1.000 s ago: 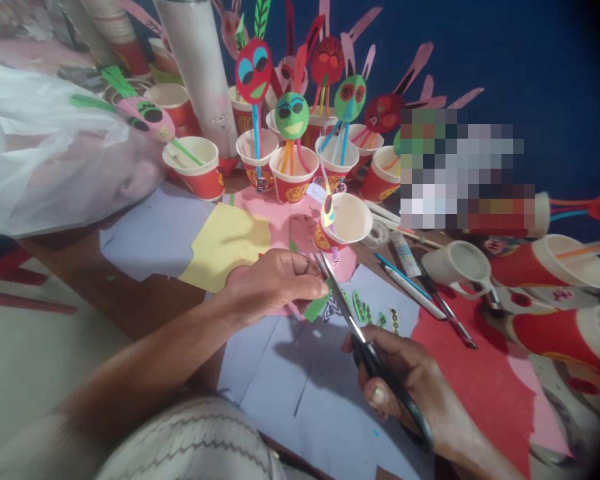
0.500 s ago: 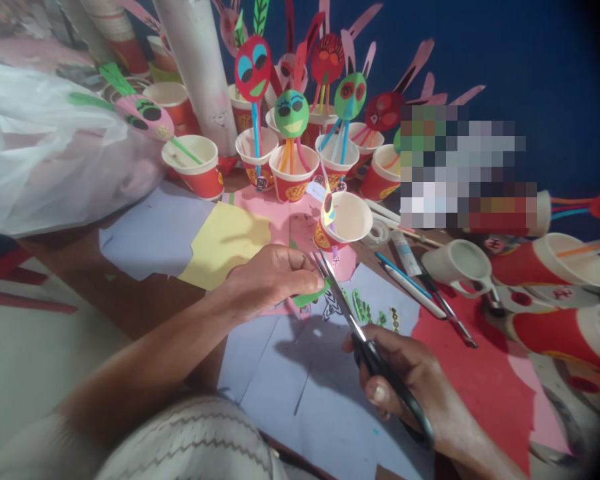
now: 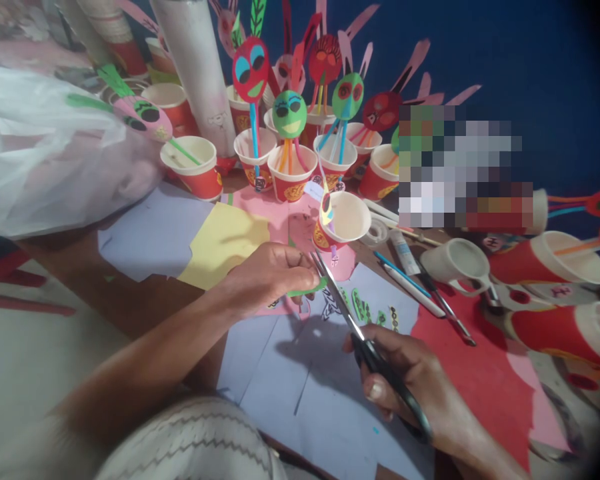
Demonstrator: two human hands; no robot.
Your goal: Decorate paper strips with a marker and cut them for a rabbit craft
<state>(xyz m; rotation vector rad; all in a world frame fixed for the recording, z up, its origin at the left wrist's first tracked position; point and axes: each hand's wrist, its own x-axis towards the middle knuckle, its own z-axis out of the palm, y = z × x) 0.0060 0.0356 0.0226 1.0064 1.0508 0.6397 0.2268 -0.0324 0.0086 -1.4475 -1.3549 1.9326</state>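
My left hand point(image 3: 275, 272) pinches a small piece of green paper point(image 3: 306, 289) between thumb and fingers. In my right hand point(image 3: 405, 373) is a pair of scissors point(image 3: 353, 323) with black handles, its fingers wrapped round them. The slightly parted blades point up and left, their tips close by the green paper and my left fingertips. Under the hands lies blue-grey paper point(image 3: 280, 383). Small green paper cutouts with black lines point(image 3: 361, 308) rest on it, just beyond the blades. A paper cup point(image 3: 347, 220) with a small decorated strip on its side stands beyond the blade tips.
Several red and white cups point(image 3: 293, 173) with paper-faced straw figures line the back. At right are a white mug point(image 3: 457, 263), a glue tube point(image 3: 404, 252), pens point(image 3: 413, 290) and red paper point(image 3: 480, 380). Yellow paper point(image 3: 225, 243) and a white plastic bag point(image 3: 55, 153) lie at left.
The green paper in my left hand has turned to lie flatter, and its edge sits a little apart from the blades. Both hands stay in nearly the same place.
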